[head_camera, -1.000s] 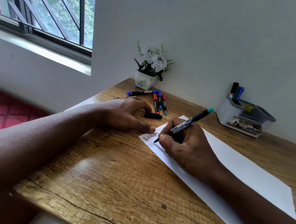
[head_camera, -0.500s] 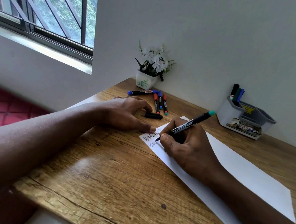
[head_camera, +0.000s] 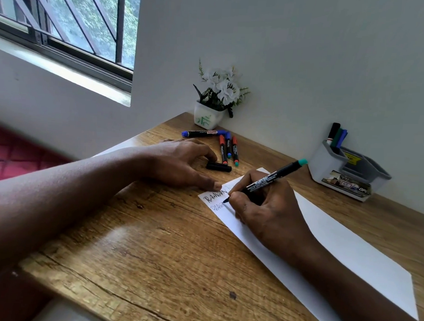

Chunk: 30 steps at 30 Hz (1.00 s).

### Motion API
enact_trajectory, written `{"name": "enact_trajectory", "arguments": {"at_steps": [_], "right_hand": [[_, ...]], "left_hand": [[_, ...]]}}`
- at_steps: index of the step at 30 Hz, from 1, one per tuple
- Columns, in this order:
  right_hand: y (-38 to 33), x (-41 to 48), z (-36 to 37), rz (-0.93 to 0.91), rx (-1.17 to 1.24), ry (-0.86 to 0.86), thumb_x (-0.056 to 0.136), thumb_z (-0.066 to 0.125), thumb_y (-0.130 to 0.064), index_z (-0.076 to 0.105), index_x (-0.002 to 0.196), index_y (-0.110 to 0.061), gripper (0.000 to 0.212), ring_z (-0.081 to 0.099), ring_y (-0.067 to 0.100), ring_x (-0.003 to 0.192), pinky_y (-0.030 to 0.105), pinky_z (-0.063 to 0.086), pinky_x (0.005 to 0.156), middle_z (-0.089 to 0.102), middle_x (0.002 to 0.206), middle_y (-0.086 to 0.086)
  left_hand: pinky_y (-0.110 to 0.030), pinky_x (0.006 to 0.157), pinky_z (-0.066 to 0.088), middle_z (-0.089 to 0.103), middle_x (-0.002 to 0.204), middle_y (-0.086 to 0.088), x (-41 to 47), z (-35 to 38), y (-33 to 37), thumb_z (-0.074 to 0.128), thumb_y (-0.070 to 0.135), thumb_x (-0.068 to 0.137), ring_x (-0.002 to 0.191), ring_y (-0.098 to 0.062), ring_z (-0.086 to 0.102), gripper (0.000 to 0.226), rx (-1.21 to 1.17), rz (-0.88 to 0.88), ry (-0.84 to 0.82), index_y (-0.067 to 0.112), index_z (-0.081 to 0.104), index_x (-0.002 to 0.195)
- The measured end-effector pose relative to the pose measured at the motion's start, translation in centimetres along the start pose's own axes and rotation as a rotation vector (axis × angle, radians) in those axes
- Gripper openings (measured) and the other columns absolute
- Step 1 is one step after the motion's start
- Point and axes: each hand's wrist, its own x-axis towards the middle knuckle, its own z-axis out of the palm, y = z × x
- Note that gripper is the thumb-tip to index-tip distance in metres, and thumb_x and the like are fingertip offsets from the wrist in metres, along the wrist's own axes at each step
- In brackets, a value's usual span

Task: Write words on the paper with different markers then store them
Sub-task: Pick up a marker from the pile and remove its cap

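Marker (head_camera: 271, 178), teal end: clamped in right hand (head_camera: 272, 215), grip closed round the lower barrel between thumb and fingers, tip down on paper (head_camera: 348, 263) at its far left corner. Paper flat on tabletop (head_camera: 152, 255), long side running toward lower right. Two lines of lettering by the tip, upper dark, lower paler and partly hidden behind the knuckles.

Step judged: writing, second line part done; storing not yet begun.

Left hand (head_camera: 179, 163) resting on tabletop, fingers relaxed and apart, holding nothing. Thumb tip at paper's corner; touching or just beside, cannot tell.

Black cap (head_camera: 218, 167) loose just beyond left hand. Four loose markers (head_camera: 227, 146) beyond it, near flower pot (head_camera: 208, 116). Grey organiser (head_camera: 348, 172) against wall, stored markers (head_camera: 336, 137) upright in its rear compartment.

Next move, likely: finish word, lift tip, recap (probably with black cap), swap colour. Calls for steady paper. Risk: wet ink smudged under the writing hand.
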Motion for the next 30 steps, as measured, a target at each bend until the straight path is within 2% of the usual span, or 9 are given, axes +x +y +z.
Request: {"name": "enact_trajectory", "arguments": {"at_steps": [5,11,15,18,20,22,26,30], "right_hand": [[-0.1,0.0,-0.2,0.037,0.081,-0.012,0.090,0.069,-0.012,0.068,0.081,-0.014,0.009,0.066,0.005,0.059,0.020,0.050,0.062,0.067,0.059,-0.006],[0.0,0.2,0.1,0.036,0.041,0.033,0.089,0.069,-0.016,0.067,0.080,-0.015,0.010,0.063,0.005,0.060,0.020,0.049,0.062,0.065,0.062,-0.004],[0.3,0.2,-0.1,0.100,0.207,0.074,0.095,0.063,-0.010,0.068,0.084,-0.007,0.012,0.063,0.008,0.054,0.020,0.048,0.054,0.069,0.062,0.004],[0.7,0.6,-0.6,0.219,0.454,0.108,0.098,0.059,-0.007,0.068,0.097,0.000,0.012,0.067,0.019,0.066,0.027,0.050,0.058,0.073,0.071,0.010],[0.9,0.8,-0.9,0.263,0.572,0.109,0.099,0.057,-0.006,0.070,0.105,-0.001,0.015,0.070,0.021,0.075,0.027,0.051,0.061,0.075,0.079,0.013],[0.9,0.8,-1.1,0.269,0.695,0.098,0.100,0.053,-0.008,0.072,0.109,-0.003,0.022,0.072,0.021,0.081,0.027,0.050,0.063,0.077,0.087,0.015],[0.8,0.9,-1.7,0.310,0.894,0.067,0.103,0.045,-0.020,0.074,0.107,-0.004,0.034,0.070,0.020,0.078,0.028,0.049,0.066,0.076,0.090,0.016],[1.0,1.0,-1.8,0.304,0.982,0.073,0.101,0.046,-0.013,0.069,0.110,-0.002,0.027,0.069,0.019,0.070,0.024,0.052,0.059,0.075,0.084,0.015]], "left_hand": [[-0.046,0.111,0.042,0.038,0.158,0.007,0.0,-0.1,0.2,0.059,0.086,0.070,0.138,-0.017,0.043,0.088,0.005,-0.004,0.000,0.045,0.042,0.146],[-0.046,0.112,0.041,0.036,0.160,0.007,0.1,-0.1,0.2,0.058,0.085,0.069,0.140,-0.017,0.041,0.090,0.006,0.004,0.005,0.044,0.041,0.147],[-0.047,0.113,0.040,0.038,0.158,0.008,-0.1,0.1,0.2,0.059,0.086,0.071,0.139,-0.017,0.042,0.087,0.010,0.016,0.027,0.044,0.044,0.145],[-0.044,0.105,0.047,0.053,0.145,0.010,-0.3,0.1,0.2,0.059,0.084,0.074,0.127,-0.014,0.052,0.073,-0.007,0.039,0.086,0.047,0.053,0.136],[-0.042,0.097,0.051,0.063,0.130,0.010,-0.4,0.2,0.2,0.059,0.078,0.079,0.116,-0.014,0.058,0.057,-0.001,0.064,0.195,0.046,0.061,0.126],[-0.040,0.095,0.051,0.066,0.122,0.012,-0.6,0.5,0.6,0.057,0.073,0.079,0.112,-0.013,0.061,0.051,0.039,0.112,0.316,0.045,0.065,0.121],[-0.034,0.090,0.051,0.065,0.114,0.018,-0.6,1.0,1.4,0.066,0.052,0.089,0.102,-0.005,0.060,0.034,0.120,0.195,0.394,0.044,0.065,0.122],[-0.024,0.078,0.050,0.067,0.096,0.022,-0.2,1.4,1.5,0.069,0.037,0.092,0.087,0.001,0.060,0.021,0.066,0.199,0.400,0.043,0.072,0.112]]}}
